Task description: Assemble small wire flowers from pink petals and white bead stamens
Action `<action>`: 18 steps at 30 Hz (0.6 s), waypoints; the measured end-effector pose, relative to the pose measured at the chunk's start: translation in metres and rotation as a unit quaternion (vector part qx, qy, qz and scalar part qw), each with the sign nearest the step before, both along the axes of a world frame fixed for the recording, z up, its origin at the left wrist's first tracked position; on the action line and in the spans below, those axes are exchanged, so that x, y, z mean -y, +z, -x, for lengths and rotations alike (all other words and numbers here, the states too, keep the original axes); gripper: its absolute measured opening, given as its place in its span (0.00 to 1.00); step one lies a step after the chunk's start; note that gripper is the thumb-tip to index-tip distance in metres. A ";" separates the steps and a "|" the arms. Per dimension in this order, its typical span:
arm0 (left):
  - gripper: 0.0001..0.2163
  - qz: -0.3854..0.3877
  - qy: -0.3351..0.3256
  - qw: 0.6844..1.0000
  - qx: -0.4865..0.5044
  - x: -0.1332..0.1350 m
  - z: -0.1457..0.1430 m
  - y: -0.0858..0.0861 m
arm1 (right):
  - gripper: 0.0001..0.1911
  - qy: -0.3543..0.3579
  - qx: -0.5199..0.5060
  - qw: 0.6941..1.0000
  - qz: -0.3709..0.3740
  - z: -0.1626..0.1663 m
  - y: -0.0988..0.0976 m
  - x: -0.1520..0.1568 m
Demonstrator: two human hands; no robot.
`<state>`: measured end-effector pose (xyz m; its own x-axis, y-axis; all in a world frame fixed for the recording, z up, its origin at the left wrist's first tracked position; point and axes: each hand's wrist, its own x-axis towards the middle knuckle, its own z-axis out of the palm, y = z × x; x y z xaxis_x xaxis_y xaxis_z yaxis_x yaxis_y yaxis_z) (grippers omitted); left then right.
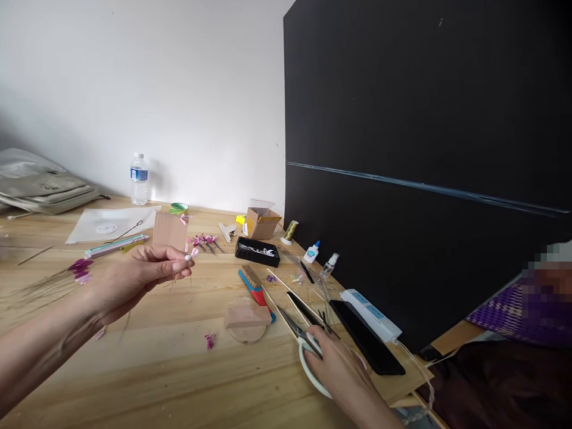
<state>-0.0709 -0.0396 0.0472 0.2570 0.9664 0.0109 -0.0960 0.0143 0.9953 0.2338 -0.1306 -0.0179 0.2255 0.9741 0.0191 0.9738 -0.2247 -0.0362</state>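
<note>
My left hand (pixel 138 274) is raised over the table, thumb and fingertips pinching a small pale pink flower (pixel 193 252) with a white bead-like centre. Thin wires stick out below its fingers. At the right, my right hand (pixel 339 366) is closed around the white handles of a pair of scissors (pixel 308 366). Their blades point away from me, low over the table beside wooden sticks and dark tools. The fingertips of this hand are partly hidden. Near the scissors lie a round wooden disc (pixel 245 335) and a brush (pixel 252 285) with a red and blue handle.
A black tray (pixel 257 260), a cardboard box (pixel 263 223), a glue bottle (pixel 311 252) and a spray bottle (pixel 329 266) stand toward the back. A power strip (pixel 373 316) and a black phone-like slab (pixel 366 339) lie right. Purple petals (pixel 80 268) on wires lie left.
</note>
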 end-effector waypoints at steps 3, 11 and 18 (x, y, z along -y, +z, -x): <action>0.07 0.003 -0.005 1.000 -0.003 -0.001 0.001 -0.002 | 0.10 0.007 0.027 1.000 0.007 0.004 -0.004 -0.002; 0.02 0.024 -0.061 0.996 0.062 -0.005 0.001 -0.013 | 0.11 0.061 -0.108 0.989 -0.079 0.024 0.035 -0.006; 0.01 0.086 -0.111 0.982 0.130 0.003 -0.001 -0.014 | 0.05 0.165 -0.545 0.819 -0.071 0.108 0.071 -0.038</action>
<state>-0.0695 -0.0426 0.0331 0.4716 0.8801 -0.0544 -0.3217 0.2291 0.9187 0.1259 -0.0930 0.0531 -0.0912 0.9907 0.1006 0.3534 0.1266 -0.9269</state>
